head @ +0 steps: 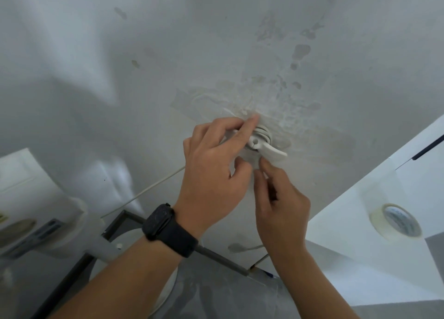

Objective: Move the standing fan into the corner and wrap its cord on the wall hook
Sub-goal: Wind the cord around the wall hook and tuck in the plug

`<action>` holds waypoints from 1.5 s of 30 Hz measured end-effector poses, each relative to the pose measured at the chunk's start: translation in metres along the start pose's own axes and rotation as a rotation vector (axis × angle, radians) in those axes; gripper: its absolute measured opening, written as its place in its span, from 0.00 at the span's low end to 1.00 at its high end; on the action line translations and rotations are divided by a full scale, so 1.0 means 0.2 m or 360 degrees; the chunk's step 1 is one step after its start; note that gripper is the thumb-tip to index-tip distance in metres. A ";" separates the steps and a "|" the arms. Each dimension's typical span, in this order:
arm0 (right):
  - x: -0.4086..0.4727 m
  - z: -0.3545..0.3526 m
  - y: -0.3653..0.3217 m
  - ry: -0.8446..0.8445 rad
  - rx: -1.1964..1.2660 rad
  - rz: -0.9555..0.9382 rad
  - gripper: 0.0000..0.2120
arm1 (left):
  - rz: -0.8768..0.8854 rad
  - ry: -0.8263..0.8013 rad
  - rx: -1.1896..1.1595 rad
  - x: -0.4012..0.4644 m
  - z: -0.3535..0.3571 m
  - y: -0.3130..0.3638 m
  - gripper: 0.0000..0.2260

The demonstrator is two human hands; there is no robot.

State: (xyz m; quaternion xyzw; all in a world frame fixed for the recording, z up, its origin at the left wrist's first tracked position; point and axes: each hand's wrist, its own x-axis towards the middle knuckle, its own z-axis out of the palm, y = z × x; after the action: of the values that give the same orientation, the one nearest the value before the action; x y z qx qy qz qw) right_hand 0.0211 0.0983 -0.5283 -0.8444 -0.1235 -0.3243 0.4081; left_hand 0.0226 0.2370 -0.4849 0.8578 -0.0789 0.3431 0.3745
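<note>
A white wall hook (258, 143) sits on the patched grey wall, with several turns of the fan's white cord (263, 132) coiled behind it. My left hand (213, 172), with a black watch on the wrist, holds the cord at the hook, its index finger stretched along the coil. My right hand (281, 203) pinches the cord's end just under the hook's flat arm (276, 154). Slack cord (146, 190) runs down to the lower left. The white standing fan (31, 198) with its grey pole (103, 246) stands at the lower left against the wall.
A white shelf or cabinet top (348, 222) juts in at the right with a roll of clear tape (396, 220) on it. A dark metal frame (216, 253) runs along the wall's foot. The fan's round base (165, 292) shows under my left forearm.
</note>
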 end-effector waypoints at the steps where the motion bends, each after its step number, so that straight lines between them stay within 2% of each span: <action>1: 0.01 0.00 -0.04 -0.0013 0.0060 0.0042 0.11 | -0.0009 -0.0025 -0.0037 0.00 0.00 0.00 0.30; 6: 0.05 -0.08 -0.25 -0.0350 0.0395 0.0317 0.11 | -0.0096 -0.0104 -0.0248 0.00 -0.05 0.00 0.30; 8: 0.06 -0.10 -0.30 -0.0377 0.0506 0.0525 0.13 | -0.0114 -0.0091 -0.0399 -0.01 -0.07 0.01 0.29; 10: 0.07 -0.11 -0.31 -0.0420 0.0523 0.0657 0.11 | -0.0200 0.0077 -0.0462 -0.04 -0.08 0.02 0.27; 12: 0.10 -0.11 -0.33 -0.0524 0.0503 0.0760 0.11 | -0.0440 0.0319 -0.0484 -0.08 -0.09 0.03 0.21; 13: 0.12 -0.11 -0.34 -0.0547 0.0550 0.0832 0.12 | -0.0597 0.0351 -0.0564 -0.10 -0.09 0.04 0.17; 14: 0.13 -0.11 -0.35 -0.0540 0.0633 0.0912 0.11 | -0.0747 0.0287 -0.0695 -0.11 -0.10 0.04 0.11; 16: 0.16 -0.13 -0.36 -0.0495 0.0811 0.1071 0.09 | -0.0961 -0.0061 -0.0920 -0.13 -0.11 0.06 0.05; 18: 0.18 -0.14 -0.37 -0.0453 0.0916 0.1186 0.09 | -0.1011 -0.0369 -0.1051 -0.16 -0.10 0.06 0.02; 19: 0.19 -0.15 -0.37 -0.0452 0.0920 0.1198 0.08 | -0.0989 -0.0417 -0.1056 -0.17 -0.09 0.05 0.04; 20: 0.19 -0.15 -0.37 -0.0459 0.0903 0.1191 0.07 | -0.0974 -0.0415 -0.1042 -0.17 -0.09 0.03 0.04; 23: 0.22 -0.17 -0.37 -0.0470 0.0650 0.1051 0.16 | -0.0956 -0.0292 -0.0911 -0.15 -0.08 -0.03 0.06; 26: 0.24 -0.19 -0.36 -0.0380 0.0355 0.0757 0.14 | -0.0880 -0.0149 -0.0729 -0.13 -0.08 -0.09 0.17; 28: 0.23 -0.18 -0.37 -0.0236 0.0356 0.0571 0.15 | -0.0864 0.0010 -0.0599 -0.11 -0.08 -0.11 0.25; 31: 0.23 -0.17 -0.35 0.0014 0.0239 0.0188 0.14 | -0.0863 0.0166 -0.0562 -0.07 -0.08 -0.09 0.28; 33: 0.23 -0.15 -0.31 -0.0055 -0.0058 -0.0040 0.13 | -0.0902 0.0197 -0.0603 -0.06 -0.09 -0.08 0.28; 36: 0.22 -0.10 -0.29 -0.0402 -0.0330 -0.0093 0.22 | -0.1040 0.0239 -0.0616 -0.05 -0.11 -0.12 0.30; 38: 0.20 -0.07 -0.28 -0.0500 -0.0490 -0.0102 0.25 | -0.1150 0.0246 -0.0572 -0.05 -0.11 -0.16 0.32; 42: 0.20 -0.03 -0.30 -0.0538 -0.0543 -0.0038 0.24 | -0.1189 0.0294 -0.0753 -0.04 -0.11 -0.16 0.32; 45: 0.20 0.01 -0.30 -0.0462 -0.0474 -0.0042 0.18 | -0.1174 0.0312 -0.1001 -0.02 -0.12 -0.13 0.29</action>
State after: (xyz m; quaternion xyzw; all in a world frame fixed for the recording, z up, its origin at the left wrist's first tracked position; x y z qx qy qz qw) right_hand 0.0245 0.1350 -0.4661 -0.9316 -0.1427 -0.2191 0.2524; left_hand 0.0170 0.2723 -0.4909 0.6376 0.1660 0.2262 0.7175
